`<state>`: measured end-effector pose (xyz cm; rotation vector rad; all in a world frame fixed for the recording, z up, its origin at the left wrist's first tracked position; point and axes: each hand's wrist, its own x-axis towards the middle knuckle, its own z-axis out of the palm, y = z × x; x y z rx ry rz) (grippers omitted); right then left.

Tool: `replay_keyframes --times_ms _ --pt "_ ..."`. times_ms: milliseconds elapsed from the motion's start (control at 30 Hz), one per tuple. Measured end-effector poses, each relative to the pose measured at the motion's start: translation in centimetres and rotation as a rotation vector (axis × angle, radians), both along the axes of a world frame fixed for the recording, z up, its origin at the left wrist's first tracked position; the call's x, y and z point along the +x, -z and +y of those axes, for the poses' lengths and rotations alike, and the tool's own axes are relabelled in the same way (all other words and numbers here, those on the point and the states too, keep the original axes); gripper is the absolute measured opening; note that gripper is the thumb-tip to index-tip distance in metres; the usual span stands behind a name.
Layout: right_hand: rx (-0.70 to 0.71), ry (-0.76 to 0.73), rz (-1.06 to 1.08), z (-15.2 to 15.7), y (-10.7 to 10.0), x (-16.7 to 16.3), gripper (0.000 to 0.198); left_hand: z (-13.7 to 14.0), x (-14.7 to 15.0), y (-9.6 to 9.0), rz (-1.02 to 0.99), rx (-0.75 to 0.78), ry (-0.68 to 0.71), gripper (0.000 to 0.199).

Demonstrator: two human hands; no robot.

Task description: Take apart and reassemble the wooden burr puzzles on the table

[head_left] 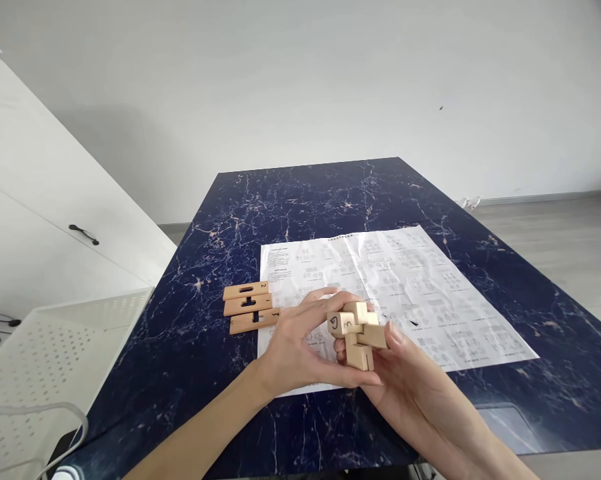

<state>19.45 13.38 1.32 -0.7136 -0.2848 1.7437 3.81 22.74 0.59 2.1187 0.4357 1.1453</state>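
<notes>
Both hands hold an interlocking wooden burr puzzle [359,333] above the front edge of a printed sheet [395,280]. Pale wood blocks jut from it in several directions, and one end carries handwritten marks that look like a 9 and a 3. My left hand [300,340] curls around its left side, thumb beneath it. From the right, my right hand [405,367] grips it, with the thumb on a protruding block. Some fingers are hidden behind the puzzle. Left of the hands lie three flat slotted wooden pieces [247,302], side by side and numbered; the nearest overlaps the paper.
The dark blue marble-patterned table [300,200] extends back toward a pale wall. A flat translucent object [505,427] lies at the front right edge. On the left stand a white cabinet [45,173] and a perforated white surface [55,353] with a cable [35,408].
</notes>
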Motion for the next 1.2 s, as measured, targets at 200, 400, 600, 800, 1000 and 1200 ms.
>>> replay_keyframes --times_ms 200,400,600,800,1000,1200 --pt "-0.039 -0.054 -0.045 -0.5 -0.7 0.8 0.045 -0.1 0.4 0.5 -0.015 0.024 0.071 0.074" --pt "-0.046 0.010 -0.117 -0.5 -1.0 0.4 0.043 -0.4 0.5 0.0 -0.031 -0.123 0.039 0.070" --pt "0.040 -0.077 -0.112 0.3 -1.6 0.9 0.043 -0.2 -0.1 -1.0 -0.102 -0.503 0.314 0.071" --pt "0.036 -0.129 -0.132 0.4 -2.0 0.9 0.040 -0.4 -0.3 -1.1 -0.044 -0.633 0.398 0.055" --pt "-0.010 -0.101 -0.174 -0.4 -1.1 0.9 0.048 -0.4 -0.3 -0.5 0.020 -0.617 0.376 0.049" --pt "0.091 -0.142 -0.307 -0.4 -0.7 1.4 0.039 -0.4 -0.2 -0.8 0.006 -0.589 0.423 0.044"
